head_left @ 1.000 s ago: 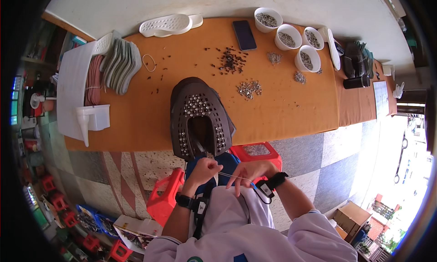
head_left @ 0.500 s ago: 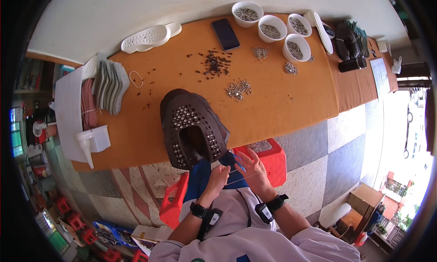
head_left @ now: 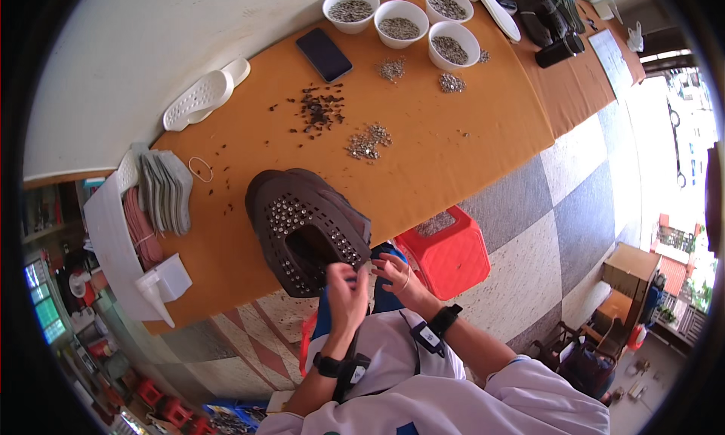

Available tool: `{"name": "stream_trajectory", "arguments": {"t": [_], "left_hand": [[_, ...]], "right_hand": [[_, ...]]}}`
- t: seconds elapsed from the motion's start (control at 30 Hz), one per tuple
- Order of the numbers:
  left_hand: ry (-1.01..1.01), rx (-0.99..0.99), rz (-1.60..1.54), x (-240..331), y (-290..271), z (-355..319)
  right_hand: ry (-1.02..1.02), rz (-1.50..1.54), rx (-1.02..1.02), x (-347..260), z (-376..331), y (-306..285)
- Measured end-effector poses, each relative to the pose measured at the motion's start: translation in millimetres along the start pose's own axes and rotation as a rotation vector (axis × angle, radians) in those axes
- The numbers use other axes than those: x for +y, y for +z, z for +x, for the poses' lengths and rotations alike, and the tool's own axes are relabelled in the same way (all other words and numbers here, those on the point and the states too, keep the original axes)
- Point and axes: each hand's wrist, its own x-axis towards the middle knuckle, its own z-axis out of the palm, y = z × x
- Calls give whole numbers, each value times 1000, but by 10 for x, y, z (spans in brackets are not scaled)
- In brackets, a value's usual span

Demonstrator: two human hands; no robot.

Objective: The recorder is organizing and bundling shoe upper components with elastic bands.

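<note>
A stack of dark brown shoe uppers (head_left: 283,242), perforated and dotted with silver studs, lies tilted at the table's front edge. At its near right corner, my left hand (head_left: 347,303) is raised with its fingers apart, somewhat blurred. Just right of it is my right hand (head_left: 400,276), fingers bent and spread; a thin pale elastic band (head_left: 408,277) appears looped around it. Neither hand visibly grips anything. Beyond the uppers lie a pile of silver studs (head_left: 368,142) and scattered dark bits (head_left: 321,110) on the orange cloth-covered table (head_left: 453,171).
Several white bowls of studs (head_left: 399,27) stand at the back, beside a phone (head_left: 324,55). White soles (head_left: 200,99) rest against the wall. Grey pieces (head_left: 164,193), a pink bundle (head_left: 141,223) and a white bottle (head_left: 155,295) are left. A red stool (head_left: 449,261) stands right of me.
The elastic band stretched between my hands is now only at my right hand. My hands have moved closer together and up against the uppers. The view has shifted.
</note>
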Motion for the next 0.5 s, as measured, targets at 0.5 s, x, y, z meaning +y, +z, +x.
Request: {"name": "stream_trajectory", "arguments": {"t": [0.5], "left_hand": [[-251,-429,-487,-135,-400,1056]], "right_hand": [[-204,107,409,292,580,555]]}}
